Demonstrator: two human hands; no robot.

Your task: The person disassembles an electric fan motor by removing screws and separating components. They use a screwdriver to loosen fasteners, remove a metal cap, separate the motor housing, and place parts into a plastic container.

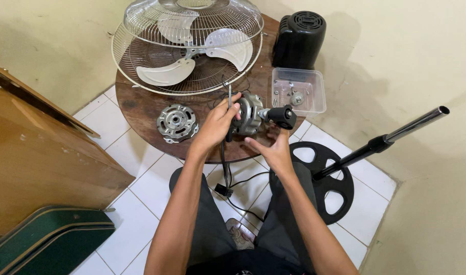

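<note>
My left hand (pixel 218 125) grips the metal fan motor (pixel 249 113) from its left side, above the front edge of a round wooden table (pixel 141 104). My right hand (pixel 273 148) cups under the black neck joint (pixel 282 116) on the motor's right end. A thin metal shaft (pixel 229 94) sticks up by my left fingers. A black cable with a plug (pixel 223 189) hangs from the motor between my knees.
A grey motor cover plate (pixel 177 122) lies left of the motor. Behind stand a wire fan guard with blades (pixel 188 43), a black motor housing (pixel 298 38) and a clear box of small parts (pixel 299 91). A fan stand with round base (pixel 324 186) is on the right; wooden boards (pixel 39 153) left.
</note>
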